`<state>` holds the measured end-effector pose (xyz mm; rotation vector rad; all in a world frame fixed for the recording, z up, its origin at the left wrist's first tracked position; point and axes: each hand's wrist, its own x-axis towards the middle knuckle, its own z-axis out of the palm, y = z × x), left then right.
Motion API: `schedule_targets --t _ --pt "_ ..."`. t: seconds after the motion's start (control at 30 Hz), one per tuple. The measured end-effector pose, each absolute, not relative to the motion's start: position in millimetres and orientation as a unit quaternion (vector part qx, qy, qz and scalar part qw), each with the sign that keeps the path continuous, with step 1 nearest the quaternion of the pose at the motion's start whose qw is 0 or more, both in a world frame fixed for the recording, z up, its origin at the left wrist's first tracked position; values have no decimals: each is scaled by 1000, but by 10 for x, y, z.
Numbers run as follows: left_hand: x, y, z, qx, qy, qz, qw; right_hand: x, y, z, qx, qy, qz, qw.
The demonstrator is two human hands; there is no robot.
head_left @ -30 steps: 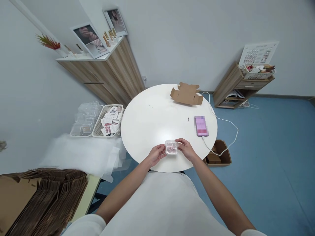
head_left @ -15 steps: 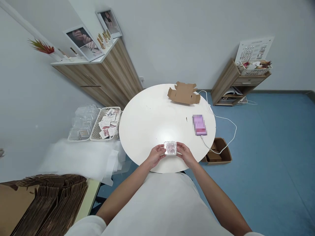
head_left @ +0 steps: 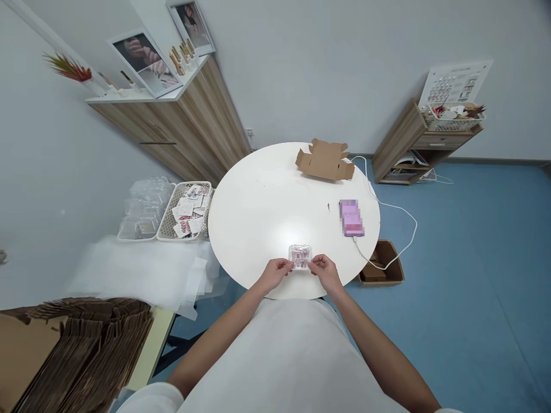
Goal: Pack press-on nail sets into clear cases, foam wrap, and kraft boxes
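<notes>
A small clear plastic case (head_left: 300, 255) with pink contents lies at the near edge of the round white table (head_left: 267, 212). My left hand (head_left: 276, 271) pinches its near left corner and my right hand (head_left: 323, 269) pinches its near right corner. The fingers of both hands are curled onto the case. Farther back on the table lies an unfolded brown cardboard box (head_left: 324, 160).
A pink phone (head_left: 351, 217) with a white cable lies at the table's right. Two white baskets (head_left: 185, 210) of packets and clear cases stand left of the table. Flat cardboard sheets (head_left: 81, 350) are stacked bottom left. A small open carton (head_left: 379, 267) sits on the blue floor.
Both hands slid from the case's sides to its near corners. The case stays at the table's near edge.
</notes>
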<state>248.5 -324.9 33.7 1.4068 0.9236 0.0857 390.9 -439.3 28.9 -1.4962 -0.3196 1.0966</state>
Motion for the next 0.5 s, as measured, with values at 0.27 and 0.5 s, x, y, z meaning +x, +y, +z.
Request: schedule_targets --t 0.27,0.5 --pt "2501 -3157 297 638 436 85 628 3884 -4236 221 -674 -181 454 554" --pt "2341 -3117 302 595 467 145 637 3828 -4131 239 -665 -183 489 533"
